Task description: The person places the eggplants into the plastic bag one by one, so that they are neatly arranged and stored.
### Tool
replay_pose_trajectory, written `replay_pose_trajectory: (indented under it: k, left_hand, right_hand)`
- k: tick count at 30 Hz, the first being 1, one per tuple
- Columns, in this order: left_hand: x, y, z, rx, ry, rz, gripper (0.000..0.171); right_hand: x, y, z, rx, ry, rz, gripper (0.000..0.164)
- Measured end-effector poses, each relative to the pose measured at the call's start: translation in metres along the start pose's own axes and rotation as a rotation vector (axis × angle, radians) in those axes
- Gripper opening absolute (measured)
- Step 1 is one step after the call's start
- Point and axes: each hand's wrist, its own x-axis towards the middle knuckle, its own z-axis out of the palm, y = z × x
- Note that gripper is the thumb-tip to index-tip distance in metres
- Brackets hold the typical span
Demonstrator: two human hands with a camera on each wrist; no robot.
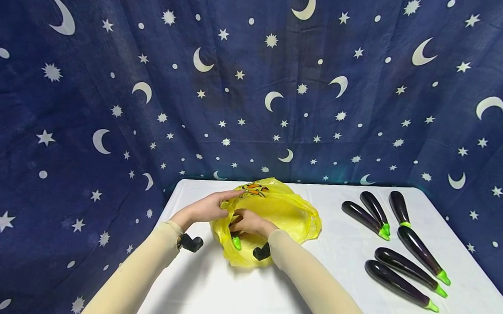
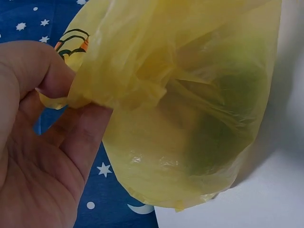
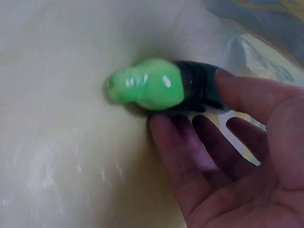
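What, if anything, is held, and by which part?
Left grip: the yellow bag, by its rim. Right grip: an eggplant, by its dark body, near the stem.

This looks like a small staged recording corner, curtained off; dark blue cloth (image 1: 254, 110) printed with pale moons and stars hangs in folds behind a white-topped table (image 1: 342, 246) and along 2 sides; 2 black wrist mounts (image 1: 190, 242) add to that look; whether a home, lab or studio lies beyond cannot be told.
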Motion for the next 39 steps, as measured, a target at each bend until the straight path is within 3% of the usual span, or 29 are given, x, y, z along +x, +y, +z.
replay_pose_trajectory:
  k: [10,18,28,32,39]
  left_hand:
    - [0.009,0.003,-0.006,0.064,0.003,0.039,0.084]
    - [0.008,0.000,-0.012,0.094,0.030,-0.016,0.080]
    - [0.002,0.000,-0.011,0.040,0.005,-0.045,0.080]
    - [0.000,-0.002,-0.010,0.048,0.014,-0.035,0.080]
    - [0.000,-0.001,-0.008,0.038,0.020,-0.023,0.081]
  right_hand:
    - [-0.034,-0.009,-0.027,-0.154,-0.001,-0.068,0.051]
    - [-0.093,-0.013,-0.054,-0.266,-0.067,-0.137,0.050]
    - [-0.169,-0.012,-0.103,-0.385,-0.093,-0.153,0.049]
    - [-0.191,-0.010,-0.125,-0.390,-0.064,-0.158,0.048]
    - [-0.218,-0.005,-0.158,-0.260,-0.054,-0.097,0.054]
